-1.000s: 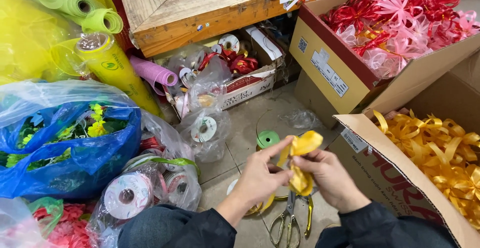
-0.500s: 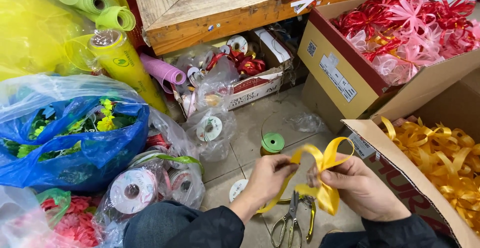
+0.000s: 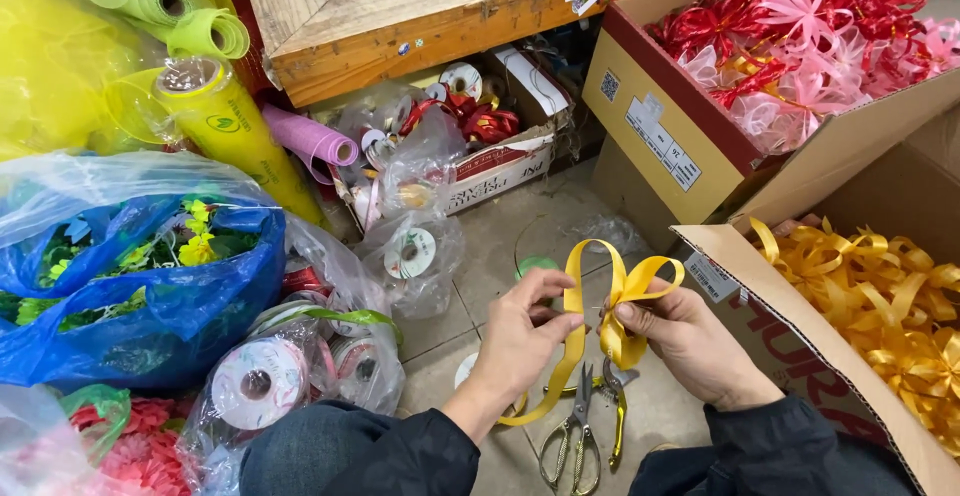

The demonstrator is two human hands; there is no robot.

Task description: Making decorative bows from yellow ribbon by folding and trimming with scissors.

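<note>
Both my hands work a yellow ribbon (image 3: 612, 291) folded into loops above the floor. My left hand (image 3: 525, 331) pinches a long strand that trails down toward the tiles. My right hand (image 3: 690, 341) grips the gathered centre of the loops. Below them on the floor lie a pair of scissors (image 3: 572, 436) with yellowish handles and a small yellow-handled tool (image 3: 617, 411). A green ribbon spool (image 3: 535, 266) sits just behind the loops.
A cardboard box of yellow bows (image 3: 890, 301) stands at right, a box of red and pink bows (image 3: 800, 46) behind it. A blue bag of artificial flowers (image 3: 130, 286), bagged ribbon spools (image 3: 300, 366), green and yellow wrap rolls (image 3: 190, 66) and a wooden bench (image 3: 400, 6) crowd the left and back.
The ribbon went from a bunched wad to open loops held higher. My hands shifted slightly right and apart, and the view moved closer.
</note>
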